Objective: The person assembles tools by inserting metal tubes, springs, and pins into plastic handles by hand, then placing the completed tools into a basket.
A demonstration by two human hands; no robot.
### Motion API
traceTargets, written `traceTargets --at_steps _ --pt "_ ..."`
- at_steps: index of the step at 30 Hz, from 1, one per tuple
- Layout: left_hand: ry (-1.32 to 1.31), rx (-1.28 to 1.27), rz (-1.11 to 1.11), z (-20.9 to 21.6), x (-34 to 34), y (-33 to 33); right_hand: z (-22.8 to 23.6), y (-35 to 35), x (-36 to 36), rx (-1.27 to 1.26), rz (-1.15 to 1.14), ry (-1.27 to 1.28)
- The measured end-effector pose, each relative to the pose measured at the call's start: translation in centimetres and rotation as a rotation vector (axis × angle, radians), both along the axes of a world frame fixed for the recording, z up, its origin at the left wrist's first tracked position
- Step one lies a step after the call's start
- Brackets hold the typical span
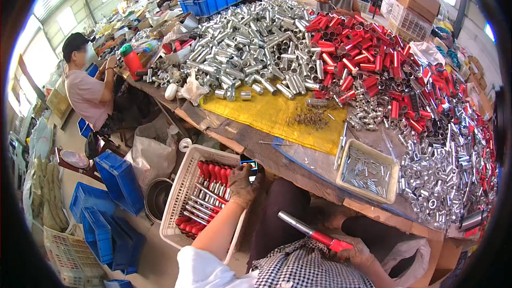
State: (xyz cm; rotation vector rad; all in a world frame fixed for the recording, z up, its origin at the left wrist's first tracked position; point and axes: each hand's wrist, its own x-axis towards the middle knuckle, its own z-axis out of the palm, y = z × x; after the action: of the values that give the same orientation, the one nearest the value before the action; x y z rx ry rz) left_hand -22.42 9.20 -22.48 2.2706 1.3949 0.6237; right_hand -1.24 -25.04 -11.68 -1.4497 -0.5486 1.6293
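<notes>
My right hand (356, 252) is closed around the red grip of a tool with a silver metal tube (298, 224), tilted up to the left above my lap. My left hand (242, 185) reaches past the right rim of a white plastic basket (173, 202), fingers bent around a phone (248, 165) whose lit screen shows in part. Inside that basket lie several similar red-handled metal tools (205, 202), set in rows. A checked cloth (282, 261) covers my lap.
A worktable carries a heap of silver tubes (240, 42), red tubes (368, 53), small metal fittings (437, 176) and a tray of pins (368, 173) on its near edge. Blue crates (120, 181) and a metal bowl (158, 200) stand at left. A person (88, 85) sits left; others work at the far side.
</notes>
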Motion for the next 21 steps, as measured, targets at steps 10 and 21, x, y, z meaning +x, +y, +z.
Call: traceTargets --at_steps 10,21 --pt "0.491 -0.009 0.025 -13.0 1.5 7.1 -1.6 0.8 -0.3 -0.078 0.006 -0.321" --pt "0.568 0.082 -0.075 -15.9 1.1 8.1 -3.8 0.2 0.0 -0.078 0.026 -0.391"
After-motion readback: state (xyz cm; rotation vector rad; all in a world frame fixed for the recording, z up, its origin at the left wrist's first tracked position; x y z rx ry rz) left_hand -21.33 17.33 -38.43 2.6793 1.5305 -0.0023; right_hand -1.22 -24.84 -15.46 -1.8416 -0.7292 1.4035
